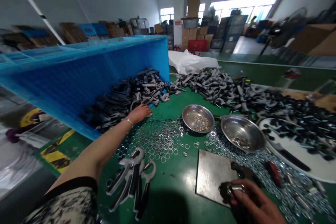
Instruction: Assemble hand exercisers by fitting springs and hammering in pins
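Observation:
My left hand (pixel 140 112) reaches to the mouth of the blue crate, its fingers closed over a grey handle part (pixel 149 114) at the front of a pile of such parts (pixel 123 94). Low on the right, my right hand (pixel 256 199) pinches a short, shiny ribbed metal spring (pixel 237 189) above the edge of a flat steel plate (pixel 214 175). A dark tool (pixel 244 170), partly hidden, lies across the plate's right side. Several grey hook-ended handles with black grips (pixel 133 178) lie together on the green table, below my left forearm.
The blue crate (pixel 126 56) lies on its side at left. Loose rings (pixel 165 140) spread before two steel bowls (pixel 198 112) (pixel 243 126) holding small parts. Nuts (pixel 286 185), a red-handled tool (pixel 273 174) and a white tray (pixel 320 169) with black-headed bolts (pixel 309 122) are at right. More grey parts (pixel 210 84) lie behind.

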The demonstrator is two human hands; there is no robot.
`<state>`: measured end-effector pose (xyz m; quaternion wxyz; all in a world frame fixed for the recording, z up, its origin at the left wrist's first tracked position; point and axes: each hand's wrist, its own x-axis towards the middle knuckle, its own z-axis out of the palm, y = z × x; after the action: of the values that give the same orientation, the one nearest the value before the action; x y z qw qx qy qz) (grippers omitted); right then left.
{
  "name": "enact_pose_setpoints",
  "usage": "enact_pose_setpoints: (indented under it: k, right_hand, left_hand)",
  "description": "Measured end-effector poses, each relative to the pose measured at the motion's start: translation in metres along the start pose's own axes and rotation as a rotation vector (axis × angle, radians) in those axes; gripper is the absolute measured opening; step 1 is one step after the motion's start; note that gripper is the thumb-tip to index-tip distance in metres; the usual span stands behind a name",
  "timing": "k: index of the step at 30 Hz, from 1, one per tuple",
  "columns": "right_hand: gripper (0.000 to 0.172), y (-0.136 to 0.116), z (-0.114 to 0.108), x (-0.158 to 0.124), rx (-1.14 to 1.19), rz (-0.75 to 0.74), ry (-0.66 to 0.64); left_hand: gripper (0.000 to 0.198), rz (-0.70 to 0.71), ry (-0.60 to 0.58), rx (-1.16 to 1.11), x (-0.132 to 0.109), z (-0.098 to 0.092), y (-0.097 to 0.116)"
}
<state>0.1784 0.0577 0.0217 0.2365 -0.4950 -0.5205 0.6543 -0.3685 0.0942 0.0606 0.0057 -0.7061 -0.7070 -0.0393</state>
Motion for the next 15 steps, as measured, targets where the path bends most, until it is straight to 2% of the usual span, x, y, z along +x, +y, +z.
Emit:
enact_pose_setpoints:
  k: [1, 3, 4, 6, 7, 9, 10, 11, 13, 15]
  right_hand:
    - [0.039, -0.003, 0.005, 0.0, 0.07, 0.01, 0.041]
    - [0.038, -0.006, 0.012, 0.001, 0.176, 0.01, 0.11]
    - [0.037, -0.007, 0.015, 0.002, 0.207, 0.001, 0.125]
    - [0.036, -0.006, 0.019, 0.003, 0.239, -0.033, 0.128]
    - [0.035, -0.005, 0.021, 0.002, 0.248, -0.053, 0.124]
    - [0.035, -0.003, 0.025, -0.002, 0.261, -0.082, 0.111]
    - [0.035, -0.002, 0.028, -0.006, 0.266, -0.09, 0.109]
    - [0.036, -0.002, 0.03, -0.009, 0.268, -0.094, 0.11]
    - [0.038, -0.002, 0.036, -0.018, 0.267, -0.098, 0.13]
    - [0.04, -0.004, 0.041, -0.027, 0.266, -0.112, 0.155]
  left_hand:
    - [0.037, 0.001, 0.015, -0.012, 0.004, 0.0, 0.001]
    - [0.046, -0.065, 0.14, -0.115, 0.007, -0.004, 0.015]
    - [0.053, -0.116, 0.223, -0.232, 0.004, -0.006, 0.03]
    - [0.061, -0.187, 0.328, -0.612, -0.011, -0.01, 0.077]
    - [0.062, -0.173, 0.299, -0.845, -0.024, -0.01, 0.108]
    - [0.047, -0.074, 0.103, -1.263, -0.057, -0.005, 0.177]
    - [0.04, -0.048, -0.01, -1.397, -0.073, 0.001, 0.212]
    - [0.036, -0.047, -0.105, -1.49, -0.088, 0.009, 0.245]
    - [0.037, -0.116, -0.212, -1.623, -0.112, 0.026, 0.298]
    - [0.042, -0.168, -0.245, -1.7, -0.124, 0.04, 0.331]
